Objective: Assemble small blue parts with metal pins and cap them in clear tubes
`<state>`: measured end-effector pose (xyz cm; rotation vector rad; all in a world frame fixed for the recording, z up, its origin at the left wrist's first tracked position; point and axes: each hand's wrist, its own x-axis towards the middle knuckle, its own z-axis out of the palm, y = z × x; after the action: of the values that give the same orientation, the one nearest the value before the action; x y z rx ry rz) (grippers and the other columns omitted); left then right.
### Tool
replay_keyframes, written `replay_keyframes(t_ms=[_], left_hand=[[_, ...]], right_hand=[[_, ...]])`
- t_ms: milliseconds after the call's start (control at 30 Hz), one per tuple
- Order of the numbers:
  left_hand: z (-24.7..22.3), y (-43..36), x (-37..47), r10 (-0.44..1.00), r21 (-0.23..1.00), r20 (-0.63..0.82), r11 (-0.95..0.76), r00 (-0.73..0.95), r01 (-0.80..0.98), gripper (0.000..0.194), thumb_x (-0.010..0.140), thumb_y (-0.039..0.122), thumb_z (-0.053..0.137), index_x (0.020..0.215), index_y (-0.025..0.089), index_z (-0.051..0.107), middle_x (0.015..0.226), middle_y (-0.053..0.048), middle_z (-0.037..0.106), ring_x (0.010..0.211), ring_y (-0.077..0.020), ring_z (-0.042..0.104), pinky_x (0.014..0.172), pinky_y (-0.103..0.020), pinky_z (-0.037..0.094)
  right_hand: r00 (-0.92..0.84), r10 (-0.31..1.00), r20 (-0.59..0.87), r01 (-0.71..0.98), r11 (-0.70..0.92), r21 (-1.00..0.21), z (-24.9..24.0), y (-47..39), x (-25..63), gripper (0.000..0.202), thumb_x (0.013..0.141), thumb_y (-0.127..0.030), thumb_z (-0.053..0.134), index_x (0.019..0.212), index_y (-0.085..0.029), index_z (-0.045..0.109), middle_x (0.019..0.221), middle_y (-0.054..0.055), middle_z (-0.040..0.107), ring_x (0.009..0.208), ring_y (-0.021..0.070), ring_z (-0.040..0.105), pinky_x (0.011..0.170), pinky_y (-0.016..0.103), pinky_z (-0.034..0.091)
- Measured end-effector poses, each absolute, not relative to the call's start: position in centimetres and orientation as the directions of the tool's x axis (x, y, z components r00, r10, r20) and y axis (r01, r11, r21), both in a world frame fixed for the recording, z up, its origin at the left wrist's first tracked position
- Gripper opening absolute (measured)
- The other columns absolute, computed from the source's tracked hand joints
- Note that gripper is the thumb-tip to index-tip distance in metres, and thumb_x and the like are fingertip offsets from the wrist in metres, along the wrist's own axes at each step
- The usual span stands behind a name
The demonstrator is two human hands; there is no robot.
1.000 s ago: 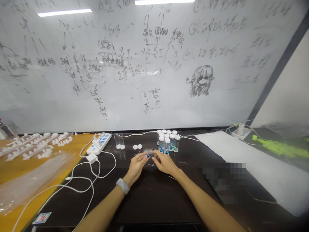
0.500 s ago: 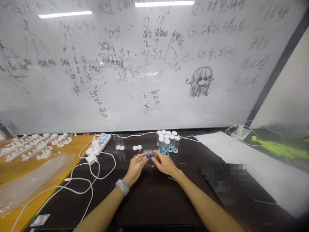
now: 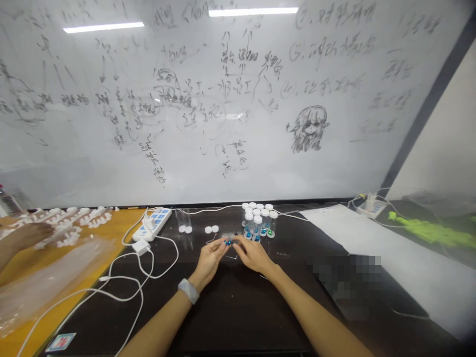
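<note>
My left hand (image 3: 208, 261) and my right hand (image 3: 255, 256) meet over the dark table, both closed. Between their fingertips is a small blue-and-dark part (image 3: 228, 243), too small to name. A thin pale rod shows along the left fingers. Just behind the fingers lies a clear, crumpled-looking piece, partly hidden. A thin bent metal rod (image 3: 231, 257) rests below the fingertips. Beyond my right hand stands a cluster of clear tubes with white caps (image 3: 257, 218), holding blue and green pieces. Two loose white caps (image 3: 211, 229) lie past my left hand.
Two clear tubes (image 3: 183, 218) stand at the back left, beside a power strip (image 3: 154, 225) with looping white cables. Further left, a co-worker's hand (image 3: 35, 233) is over white plastic parts (image 3: 67, 235). A dark, pixelated object (image 3: 345, 282) and white paper (image 3: 372, 238) are on the right.
A co-worker's hand has come in at the far left over the white parts. My fingers have shifted slightly on the small part, and its blue shows more.
</note>
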<state>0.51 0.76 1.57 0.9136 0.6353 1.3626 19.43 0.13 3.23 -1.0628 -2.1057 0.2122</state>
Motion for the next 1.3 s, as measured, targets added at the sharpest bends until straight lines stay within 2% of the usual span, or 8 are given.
replay_keyframes(t_ms=[200, 367, 467, 633, 900, 1033, 1200, 1300], left_hand=[[1.92, 0.48, 0.54, 0.989, 0.852, 0.109, -0.04, 0.103, -0.522, 0.033, 0.066, 0.024, 0.088, 0.094, 0.011, 0.077, 0.099, -0.011, 0.076, 0.095, -0.0224, 0.071, 0.1, -0.038, 0.051], [1.48, 0.75, 0.24, 0.994, 0.89, 0.077, -0.034, 0.075, -0.455, 0.035, 0.063, 0.027, 0.089, 0.092, 0.012, 0.077, 0.086, -0.009, 0.076, 0.082, -0.0183, 0.071, 0.088, -0.033, 0.055], [1.24, 0.95, 0.17, 0.995, 0.894, 0.073, -0.036, 0.066, -0.447, 0.037, 0.062, 0.028, 0.09, 0.092, 0.012, 0.077, 0.084, -0.01, 0.077, 0.079, -0.0174, 0.071, 0.083, -0.031, 0.055], [1.27, 0.97, 0.18, 0.995, 0.89, 0.074, -0.036, 0.066, -0.455, 0.035, 0.062, 0.028, 0.09, 0.091, 0.012, 0.078, 0.083, -0.01, 0.077, 0.08, -0.0176, 0.07, 0.083, -0.03, 0.054], [1.62, 0.71, 0.27, 0.995, 0.89, 0.07, -0.033, 0.066, -0.455, 0.036, 0.06, 0.028, 0.091, 0.088, 0.011, 0.078, 0.081, -0.01, 0.076, 0.076, -0.0177, 0.07, 0.082, -0.031, 0.055], [1.75, 0.64, 0.28, 0.995, 0.888, 0.067, -0.027, 0.07, -0.459, 0.038, 0.058, 0.029, 0.092, 0.089, 0.011, 0.078, 0.08, -0.01, 0.076, 0.076, -0.0171, 0.07, 0.082, -0.031, 0.055], [1.67, 0.73, 0.24, 0.996, 0.887, 0.054, -0.015, 0.071, -0.462, 0.039, 0.058, 0.029, 0.092, 0.089, 0.011, 0.077, 0.081, -0.01, 0.076, 0.078, -0.0166, 0.07, 0.082, -0.029, 0.054], [1.64, 0.77, 0.22, 0.996, 0.883, 0.059, -0.018, 0.072, -0.47, 0.038, 0.058, 0.028, 0.092, 0.088, 0.011, 0.077, 0.081, -0.01, 0.076, 0.078, -0.0166, 0.07, 0.082, -0.03, 0.054]], right_hand=[[-0.378, 0.754, 0.538, 0.586, 0.644, -0.491, 3.32, -0.05, 19.4, 0.027, 0.099, -0.035, 0.046, 0.122, -0.023, 0.053, 0.082, 0.001, 0.068, 0.068, 0.017, 0.063, 0.067, 0.026, 0.044], [-0.368, 0.753, 0.546, 0.62, 0.636, -0.459, 3.32, 0.02, 19.46, 0.024, 0.102, -0.034, 0.038, 0.11, -0.024, 0.059, 0.084, 0.003, 0.069, 0.074, 0.0185, 0.065, 0.071, 0.028, 0.044], [-0.368, 0.768, 0.524, 0.612, 0.624, -0.485, 3.32, 0.09, 19.56, 0.023, 0.1, -0.035, 0.044, 0.118, -0.024, 0.054, 0.079, 0.0, 0.067, 0.066, 0.0168, 0.062, 0.067, 0.026, 0.043], [-0.379, 0.762, 0.525, 0.622, 0.63, -0.465, 3.32, 0.1, 19.6, 0.023, 0.102, -0.034, 0.038, 0.11, -0.023, 0.057, 0.08, 0.001, 0.066, 0.07, 0.0177, 0.063, 0.067, 0.027, 0.042], [-0.382, 0.765, 0.519, 0.591, 0.634, -0.499, 3.5, -0.09, 19.65, 0.023, 0.102, -0.033, 0.038, 0.115, -0.024, 0.054, 0.077, 0.0, 0.065, 0.069, 0.0171, 0.062, 0.068, 0.027, 0.043], [-0.386, 0.757, 0.527, 0.548, 0.648, -0.529, 3.29, 0.04, 19.65, 0.03, 0.099, -0.033, 0.046, 0.127, -0.022, 0.046, 0.081, 0.0, 0.065, 0.066, 0.016, 0.061, 0.066, 0.026, 0.043], [-0.371, 0.756, 0.54, 0.589, 0.641, -0.493, 3.16, 0.12, 19.65, 0.024, 0.103, -0.032, 0.036, 0.111, -0.023, 0.056, 0.077, 0.001, 0.065, 0.068, 0.0166, 0.061, 0.068, 0.027, 0.042], [-0.389, 0.754, 0.529, 0.557, 0.65, -0.518, 3.25, 0.02, 19.64, 0.027, 0.099, -0.033, 0.045, 0.124, -0.022, 0.048, 0.079, -0.001, 0.065, 0.066, 0.0159, 0.061, 0.065, 0.026, 0.043]])
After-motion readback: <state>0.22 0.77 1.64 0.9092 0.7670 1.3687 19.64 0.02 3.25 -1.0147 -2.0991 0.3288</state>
